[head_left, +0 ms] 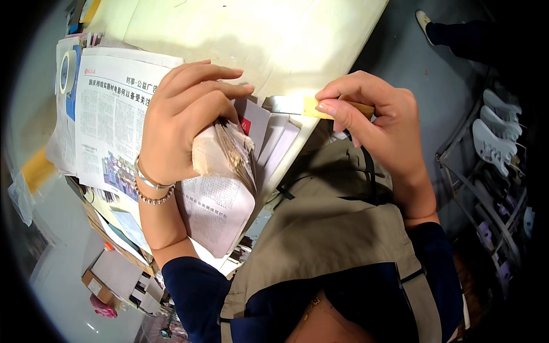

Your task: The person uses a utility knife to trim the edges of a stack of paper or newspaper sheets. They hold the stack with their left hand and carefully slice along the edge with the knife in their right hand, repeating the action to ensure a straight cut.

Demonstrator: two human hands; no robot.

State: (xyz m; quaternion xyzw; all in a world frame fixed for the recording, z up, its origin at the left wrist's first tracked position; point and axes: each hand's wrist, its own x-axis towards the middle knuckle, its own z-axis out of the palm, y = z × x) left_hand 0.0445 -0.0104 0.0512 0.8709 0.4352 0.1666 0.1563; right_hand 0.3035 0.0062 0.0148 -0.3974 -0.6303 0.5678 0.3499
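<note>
Right hand [386, 117] pinches flat tool [286, 104] by yellow handle [310, 107]: likely light, stiff; handle best hold. Left hand [182, 108] clasps frayed wad [214, 151], probably soft, crumbly-edged.

One yellow-handled tool [310, 107], two bracelets [150, 182]

The person's left hand [174, 117], back upward, reaches rightward with loosely bent fingers from a raised left forearm [159, 226], while the right hand [380, 117], above its right forearm [414, 197], pinches thumb and forefinger close, pointing leftward.
</note>
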